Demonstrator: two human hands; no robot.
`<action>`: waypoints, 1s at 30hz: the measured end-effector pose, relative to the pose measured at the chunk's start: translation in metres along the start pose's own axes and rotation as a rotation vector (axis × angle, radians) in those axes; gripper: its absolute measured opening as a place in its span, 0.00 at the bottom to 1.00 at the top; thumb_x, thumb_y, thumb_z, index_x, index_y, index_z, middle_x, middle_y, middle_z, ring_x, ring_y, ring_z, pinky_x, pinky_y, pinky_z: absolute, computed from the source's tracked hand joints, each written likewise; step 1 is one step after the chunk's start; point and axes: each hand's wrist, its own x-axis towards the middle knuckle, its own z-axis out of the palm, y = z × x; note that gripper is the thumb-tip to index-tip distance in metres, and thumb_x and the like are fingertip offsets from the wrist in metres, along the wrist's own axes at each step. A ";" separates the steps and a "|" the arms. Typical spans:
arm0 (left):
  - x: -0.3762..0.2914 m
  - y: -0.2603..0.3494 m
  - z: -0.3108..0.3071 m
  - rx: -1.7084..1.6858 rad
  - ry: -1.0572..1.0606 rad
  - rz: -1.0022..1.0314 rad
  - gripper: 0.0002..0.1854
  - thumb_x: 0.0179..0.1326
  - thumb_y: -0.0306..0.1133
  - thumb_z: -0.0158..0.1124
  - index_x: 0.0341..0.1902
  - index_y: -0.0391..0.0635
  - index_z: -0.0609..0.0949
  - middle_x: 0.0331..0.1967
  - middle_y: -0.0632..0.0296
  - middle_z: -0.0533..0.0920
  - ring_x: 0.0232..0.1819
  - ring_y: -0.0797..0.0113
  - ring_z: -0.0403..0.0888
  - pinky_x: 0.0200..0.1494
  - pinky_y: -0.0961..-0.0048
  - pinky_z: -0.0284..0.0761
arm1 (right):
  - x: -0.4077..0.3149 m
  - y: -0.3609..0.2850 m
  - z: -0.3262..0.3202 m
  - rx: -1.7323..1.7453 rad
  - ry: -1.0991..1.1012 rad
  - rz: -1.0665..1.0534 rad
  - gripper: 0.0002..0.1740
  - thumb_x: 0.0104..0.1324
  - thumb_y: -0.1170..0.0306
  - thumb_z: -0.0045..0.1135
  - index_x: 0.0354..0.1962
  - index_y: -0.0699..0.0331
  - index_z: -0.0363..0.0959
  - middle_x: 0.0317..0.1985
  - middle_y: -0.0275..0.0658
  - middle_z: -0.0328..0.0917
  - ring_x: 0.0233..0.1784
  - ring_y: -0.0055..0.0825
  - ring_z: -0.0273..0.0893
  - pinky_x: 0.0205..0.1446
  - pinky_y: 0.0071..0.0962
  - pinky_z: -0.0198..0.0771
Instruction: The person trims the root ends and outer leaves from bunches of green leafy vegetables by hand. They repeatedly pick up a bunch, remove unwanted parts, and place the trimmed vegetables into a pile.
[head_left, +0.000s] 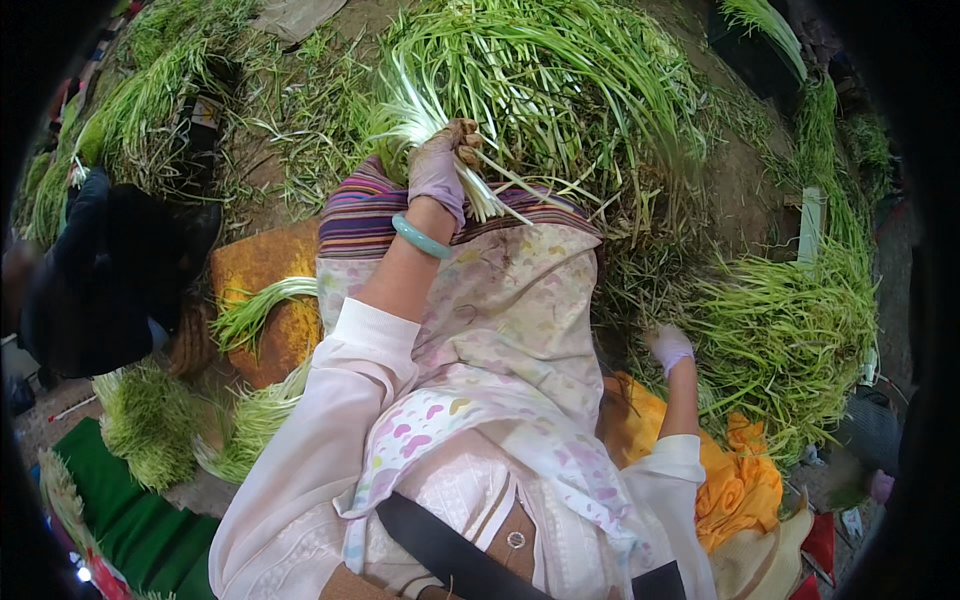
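Observation:
My left hand (442, 159), in a soiled lilac glove, grips a bunch of pale chive-like stalks (409, 112) above my striped lap. White ends point down toward my apron (517, 277), and a few single stalks stick out to the right. Just beyond lies a large heap of long green chive-like leaves (555, 67), their white stems partly showing. My right hand (670, 349), also gloved, is low at my right side by a pile of loose trimmed leaves (787, 337). Its fingertips are blurred against the dark litter, so whether they hold anything is hidden.
At left, a person in dark clothing (112, 277) sits close by. A rusty yellow board (262, 262) bears a small bundle of greens (262, 311). More bundles (146, 424) lie behind it, near a green cloth (127, 495). Orange cloth (739, 480) and a straw hat (757, 551) lie at right.

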 end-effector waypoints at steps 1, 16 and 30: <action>0.001 -0.002 -0.002 0.006 0.033 -0.008 0.07 0.63 0.26 0.51 0.36 0.34 0.76 0.25 0.58 0.77 0.20 0.73 0.72 0.16 0.85 0.65 | 0.001 -0.009 -0.007 0.110 0.077 0.052 0.16 0.63 0.66 0.51 0.43 0.69 0.74 0.42 0.50 0.77 0.48 0.45 0.74 0.53 0.35 0.67; -0.023 0.002 0.020 0.405 -0.295 -0.122 0.14 0.62 0.36 0.57 0.45 0.38 0.78 0.33 0.64 0.81 0.21 0.82 0.70 0.23 0.87 0.67 | 0.031 -0.232 -0.052 0.718 0.726 -0.667 0.07 0.62 0.66 0.51 0.34 0.58 0.73 0.27 0.45 0.78 0.28 0.44 0.77 0.31 0.36 0.70; -0.007 -0.008 0.025 -0.159 -0.320 -0.210 0.12 0.62 0.28 0.54 0.48 0.39 0.72 0.34 0.59 0.75 0.20 0.80 0.69 0.24 0.85 0.71 | 0.101 -0.145 -0.117 0.104 1.222 -0.441 0.08 0.58 0.67 0.55 0.35 0.58 0.76 0.33 0.41 0.76 0.37 0.34 0.75 0.42 0.35 0.68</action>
